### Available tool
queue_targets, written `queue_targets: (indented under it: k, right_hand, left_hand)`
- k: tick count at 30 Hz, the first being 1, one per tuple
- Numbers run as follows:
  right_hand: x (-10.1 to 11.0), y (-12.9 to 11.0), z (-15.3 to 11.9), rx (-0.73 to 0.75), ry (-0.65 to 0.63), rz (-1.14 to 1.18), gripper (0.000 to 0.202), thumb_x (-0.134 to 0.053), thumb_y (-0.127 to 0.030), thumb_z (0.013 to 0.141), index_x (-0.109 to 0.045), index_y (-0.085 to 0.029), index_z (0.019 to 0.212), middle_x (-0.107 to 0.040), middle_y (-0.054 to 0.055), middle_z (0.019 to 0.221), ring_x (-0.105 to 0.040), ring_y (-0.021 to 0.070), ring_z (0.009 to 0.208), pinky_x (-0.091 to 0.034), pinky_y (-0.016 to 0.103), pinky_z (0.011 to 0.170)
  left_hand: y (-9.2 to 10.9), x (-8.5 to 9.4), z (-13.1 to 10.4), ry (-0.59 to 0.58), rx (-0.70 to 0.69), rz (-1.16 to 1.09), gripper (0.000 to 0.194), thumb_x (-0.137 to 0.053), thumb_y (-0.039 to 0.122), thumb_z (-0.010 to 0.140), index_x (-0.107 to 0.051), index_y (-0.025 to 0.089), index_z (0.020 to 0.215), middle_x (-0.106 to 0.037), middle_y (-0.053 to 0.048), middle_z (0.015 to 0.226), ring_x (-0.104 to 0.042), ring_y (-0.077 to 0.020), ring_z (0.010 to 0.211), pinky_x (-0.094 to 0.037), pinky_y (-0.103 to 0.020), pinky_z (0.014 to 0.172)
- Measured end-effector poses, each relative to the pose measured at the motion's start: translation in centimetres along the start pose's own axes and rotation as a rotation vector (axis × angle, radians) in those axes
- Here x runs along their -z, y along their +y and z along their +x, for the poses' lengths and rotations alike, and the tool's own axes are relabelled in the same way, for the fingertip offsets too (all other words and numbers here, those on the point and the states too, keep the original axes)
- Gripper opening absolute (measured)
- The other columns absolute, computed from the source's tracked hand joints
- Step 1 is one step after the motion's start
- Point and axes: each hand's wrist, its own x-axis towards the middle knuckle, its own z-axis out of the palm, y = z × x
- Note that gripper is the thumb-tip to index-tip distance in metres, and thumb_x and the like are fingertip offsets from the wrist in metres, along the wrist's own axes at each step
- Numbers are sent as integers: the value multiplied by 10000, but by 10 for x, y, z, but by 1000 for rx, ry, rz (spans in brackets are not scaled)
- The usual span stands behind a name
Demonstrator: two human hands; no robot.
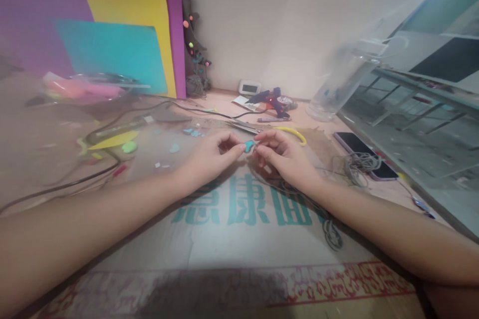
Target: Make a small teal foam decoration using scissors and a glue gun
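Both bare hands meet over the middle of the counter (220, 100), arms reaching in across its near edge. In the left hand (224, 147) the grip is closed, thumb and forefinger pinching a small turquoise piece (249, 146). The right hand (280, 152) has its fingertips bunched right beside the piece; from here I can't tell whether its grip has hold of it or of something thin next to it. Under them lies cardboard (232, 249) with turquoise lettering, a red pattern running along the near edge. Just beyond the fingers I see scissors (247, 128) with a yellow handle, and turquoise scraps (193, 132) to their left. Toward the counter's left edge are a yellow leaf shape (114, 140), a green lump (129, 147) and a dark cable (75, 183). By the right edge a bundle of grey wire (359, 167) lies partly over a phone (352, 144). A clear jug (339, 79) stands at the far right corner, a small white device (249, 87) at the far edge, and coloured sheets (116, 52) toward the far left corner
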Motion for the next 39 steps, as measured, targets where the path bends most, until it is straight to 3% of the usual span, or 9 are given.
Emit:
queue_targets:
  k: [9,21,33,39]
  right_hand:
    - [1,0,-3,-24,-3,-73,213,-646,-399,844,-600,-191,832,-587,-32,652,-525,97,534,-427,235,501]
    - [1,1,-1,-25,28,-106,207,-631,-395,852,-612,-196,906,-616,-17,739,-489,84,524,-399,223,473]
    - [1,1,-4,-18,10,-40,220,-625,-391,865,-602,-183,935,-590,-38,695,-467,67,488,-366,219,444]
    - [0,2,-4,-4,-50,-82,256,-637,-370,860,-615,-181,1033,-587,-31,726,-472,77,527,-381,230,479]
  left_hand:
    - [1,1,0,15,-18,-13,204,-557,313,888,-606,161,761,-630,-1,763,-562,-144,748,-421,-256,697]
    - [0,0,0,30,-33,-39,177,-567,288,883,-610,160,769,-626,6,764,-569,-142,750,-421,-258,704]
    - [-1,0,-1,26,-44,-20,179,-563,294,892,-612,163,780,-630,3,773,-574,-147,765,-420,-267,711]
    - [-1,1,-2,-2,-50,18,181,-562,291,891,-623,160,783,-631,0,772,-580,-152,778,-418,-276,716]
